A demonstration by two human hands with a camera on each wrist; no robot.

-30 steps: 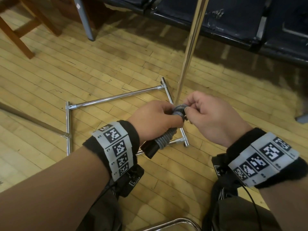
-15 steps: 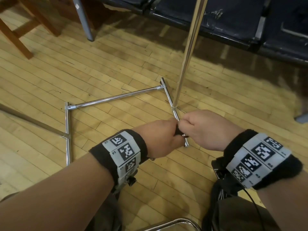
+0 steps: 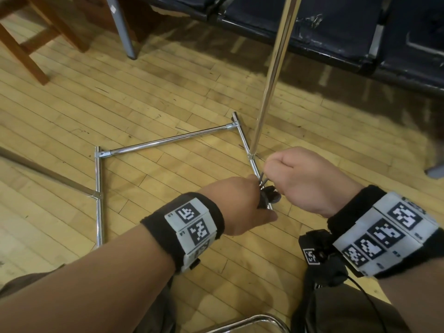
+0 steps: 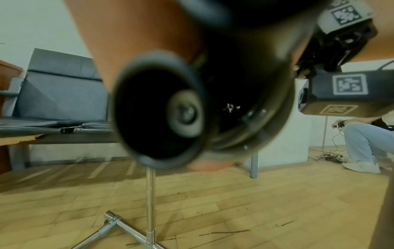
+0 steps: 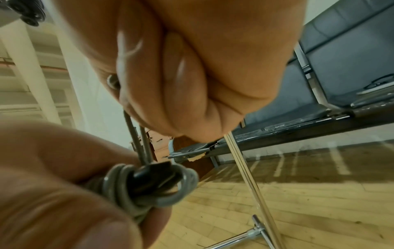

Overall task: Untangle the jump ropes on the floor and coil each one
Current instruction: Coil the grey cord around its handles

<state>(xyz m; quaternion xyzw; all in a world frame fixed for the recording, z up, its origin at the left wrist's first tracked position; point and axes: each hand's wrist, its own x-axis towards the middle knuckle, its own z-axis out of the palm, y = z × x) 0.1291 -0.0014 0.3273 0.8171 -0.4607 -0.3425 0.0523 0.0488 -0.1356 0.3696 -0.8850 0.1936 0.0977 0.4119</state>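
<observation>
In the head view my left hand (image 3: 240, 203) grips a jump rope's black handles (image 3: 270, 197), mostly hidden under the palm. The right wrist view shows grey rope (image 5: 149, 183) wound in several turns around the handle end. Two rope strands (image 5: 138, 139) rise from the coil into my right hand (image 3: 302, 176), which is curled in a fist around them, just right of and above the left hand. The left wrist view is filled by the blurred round handle end (image 4: 157, 109).
A chrome rack base (image 3: 168, 140) lies on the wooden floor under my hands, with its upright pole (image 3: 271, 75) just beyond them. Dark bench seats (image 3: 312, 25) stand behind, a wooden chair leg (image 3: 24, 51) far left. Another person (image 4: 362, 139) sits at the right.
Both hands dropped lower, and the rope-wound handle is now mostly hidden under my left hand. My right hand has drawn up and to the right, stretching short strands from the coil.
</observation>
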